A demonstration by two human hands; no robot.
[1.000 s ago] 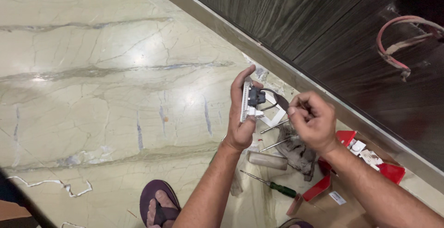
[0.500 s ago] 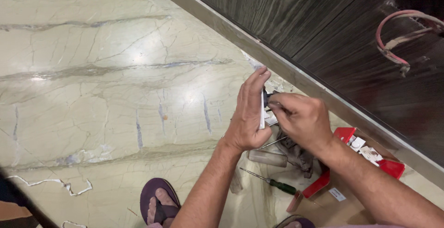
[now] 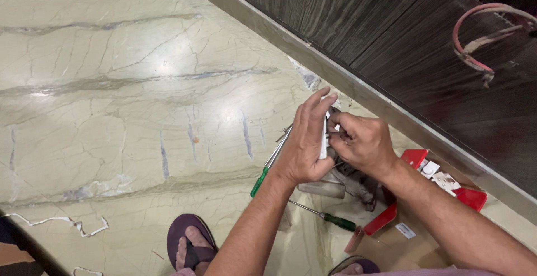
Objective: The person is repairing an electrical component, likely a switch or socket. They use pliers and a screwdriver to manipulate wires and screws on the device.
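Right now my left hand (image 3: pixel 305 144) has its grip clamped around a small white switch plate (image 3: pixel 323 141), palm wrapped behind it and fingers stretched up along its edge, so the piece stands upright and steady above the floor. I hold it on edge like that so its back faces my other hand. My right hand (image 3: pixel 361 141) comes in from the other side, fingertips pinched tight against the rear of the plate; something small seems to sit between them, but my knuckles hide it and I cannot tell what it is. Both hands press together, touching, close over my knees, which keeps the fiddly work braced.

Just below my left wrist a green-handled screwdriver (image 3: pixel 272 161) lies slanting on the marble floor (image 3: pixel 140 113), near enough to snatch. A second green-handled screwdriver (image 3: pixel 327 217) rests beneath my forearms, and a pale cylinder (image 3: pixel 321 189) sits between the two tools. To my right an open red box (image 3: pixel 425 189) with white bits inside rests on a sheet of cardboard (image 3: pixel 403 248) beside the dark wood wall (image 3: pixel 391 24). A loop of pinkish cable (image 3: pixel 481 35) hangs from that wall. My foot in a purple sandal (image 3: pixel 190 242) is planted below.
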